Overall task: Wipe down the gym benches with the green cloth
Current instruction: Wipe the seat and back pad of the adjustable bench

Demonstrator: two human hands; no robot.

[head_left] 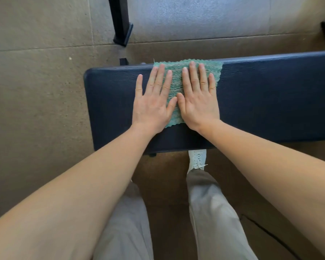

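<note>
A person stands over a dark blue padded bench (251,102), looking straight down at 2 bare forearms and 2 flat hands. The bench runs left to right across the view, its long axis crossing in front of the person, with its rounded left end visible and its right end cut off by the frame edge.

A green cloth (174,85) lies spread flat on the bench top. Its longer side runs away from the person, across the width of the bench, and its far edge hangs just over the bench's far side. Its near edge ends just beyond the wrists.

The left hand (154,104) rests palm down with all fingers straight and spread, gripping nothing; its inner fingers lie on the cloth, while its little finger lies on bare padding to the left. The right hand (199,100) is also flat and open, pressing down fully on the cloth. The 2 thumbs touch at the middle of the cloth.

Below the hands, light grey trousers (210,207) and 1 white shoe (197,158) show beside the bench's near edge. Beyond the fingertips, a black metal bar (120,21) stands on the tiled floor (36,91).
</note>
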